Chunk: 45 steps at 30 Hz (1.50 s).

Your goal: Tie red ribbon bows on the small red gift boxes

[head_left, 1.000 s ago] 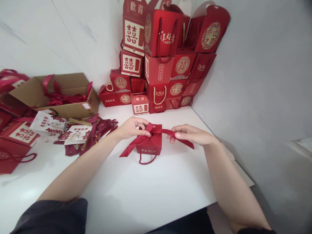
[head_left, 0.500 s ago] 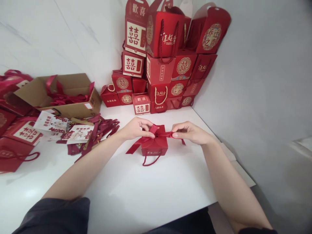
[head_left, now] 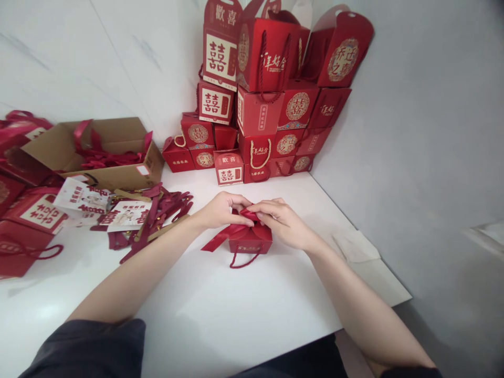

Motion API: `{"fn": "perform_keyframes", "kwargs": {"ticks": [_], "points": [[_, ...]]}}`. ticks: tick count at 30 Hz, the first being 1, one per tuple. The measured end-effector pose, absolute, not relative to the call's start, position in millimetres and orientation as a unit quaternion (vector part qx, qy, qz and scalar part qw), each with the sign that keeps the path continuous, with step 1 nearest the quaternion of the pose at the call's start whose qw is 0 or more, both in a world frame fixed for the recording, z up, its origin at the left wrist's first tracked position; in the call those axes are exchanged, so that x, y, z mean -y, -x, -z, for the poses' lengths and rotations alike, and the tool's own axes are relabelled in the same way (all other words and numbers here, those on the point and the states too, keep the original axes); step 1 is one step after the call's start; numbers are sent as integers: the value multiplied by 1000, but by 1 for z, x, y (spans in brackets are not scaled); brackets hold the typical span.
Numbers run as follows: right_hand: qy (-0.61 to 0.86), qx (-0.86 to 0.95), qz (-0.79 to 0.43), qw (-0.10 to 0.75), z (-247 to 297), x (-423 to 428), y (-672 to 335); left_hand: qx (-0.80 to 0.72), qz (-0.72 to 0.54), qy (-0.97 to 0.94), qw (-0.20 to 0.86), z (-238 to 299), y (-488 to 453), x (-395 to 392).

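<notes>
A small red gift box (head_left: 249,245) with a cord handle stands on the white table (head_left: 236,310) in front of me. A red ribbon (head_left: 219,237) crosses its top, one tail trailing to the left. My left hand (head_left: 221,209) pinches the ribbon at the box's top from the left. My right hand (head_left: 281,221) lies over the top right of the box, fingers closed on the ribbon beside the left fingertips. The two hands touch above the box, and the knot itself is mostly hidden under them.
A stack of red gift boxes and bags (head_left: 268,100) fills the far corner against the wall. At the left are an open cardboard box (head_left: 114,152) with ribbons, loose red ribbons (head_left: 157,210), printed cards (head_left: 126,215) and more red boxes (head_left: 27,231). The table's right edge (head_left: 378,262) runs diagonally.
My right hand has moved left from holding the ribbon's right tail out to the side onto the top of the box, meeting my left hand. The right tail is no longer stretched out.
</notes>
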State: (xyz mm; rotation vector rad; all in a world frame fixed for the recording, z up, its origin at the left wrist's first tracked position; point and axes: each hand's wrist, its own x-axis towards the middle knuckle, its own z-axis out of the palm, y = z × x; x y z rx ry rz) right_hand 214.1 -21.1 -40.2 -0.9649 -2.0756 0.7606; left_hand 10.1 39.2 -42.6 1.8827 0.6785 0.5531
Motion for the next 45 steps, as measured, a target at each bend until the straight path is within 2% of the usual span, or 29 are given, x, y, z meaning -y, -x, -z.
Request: {"fn": "perform_keyframes", "kwargs": {"ticks": [2, 9, 13, 17, 22, 27, 33, 35, 40, 45], "points": [[393, 794, -297, 356, 37, 23, -215, -293, -227, -782, 501, 42, -10, -39], [422, 715, -432, 352, 30, 22, -236, -307, -224, -784, 491, 43, -9, -39], [387, 723, -460, 342, 28, 21, -246, -312, -225, -786, 484, 43, -9, -40], [349, 712, -483, 371, 35, 19, -240, -304, -224, -788, 486, 43, -9, -40], [343, 755, -404, 386, 44, 18, -221, -279, -230, -790, 495, 41, -10, -39], [379, 801, -277, 371, 45, 21, -209, -263, -231, -819, 454, 41, -8, -42], [408, 823, -193, 346, 46, 28, -203, -256, -219, -832, 441, 40, -6, -44], [402, 822, -197, 352, 46, 29, -204, -254, -219, -827, 451, 39, -6, -43], [465, 732, -227, 443, 51, 23, -208, -259, -215, -774, 536, 40, -7, -40], [461, 707, -310, 438, 64, 15, -205, -282, -227, -759, 541, 42, -6, -39]]}}
